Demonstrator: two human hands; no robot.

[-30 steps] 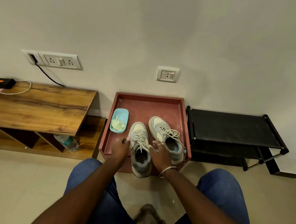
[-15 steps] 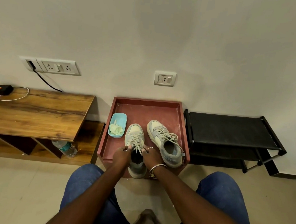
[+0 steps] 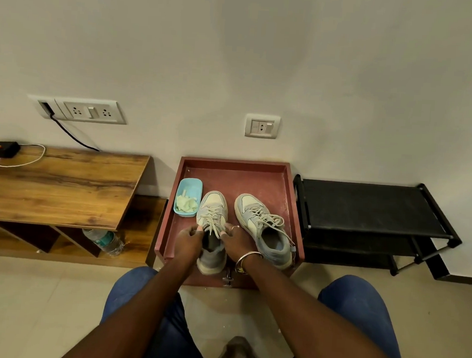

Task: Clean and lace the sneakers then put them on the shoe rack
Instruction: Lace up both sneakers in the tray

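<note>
Both sneakers are found on the red tray (image 3: 235,173), set on the floor by the wall, w/ the black shoe rack (image 3: 367,207) just beside it on the right; neither is on the rack yet. Laces (image 3: 212,222) are seen threaded up most of the near sneaker (image 3: 213,205), and its top eyelets are judged to be the step in hand: the left hand (image 3: 188,238) and right hand (image 3: 236,241) are each closed in a pinch on a lace end, either side of the tongue. The second sneaker (image 3: 262,228) is seen laced too, ends lying loose, no knot made out. Whether cleaning is done can't be told; a blue tub (image 3: 188,196) w/ pale-green cloth or wipes is set just beside the near sneaker's toe. Left, as judged: laces finished/tied, then both moved to the rack. Near sneaker: sole down, toe pointed at the wall, heel toward the person at the tray's front edge, long axis approx. straight away from the body. Second sneaker: toe angled left toward the wall, heel toward the front-right corner, axis diagonal.
</note>
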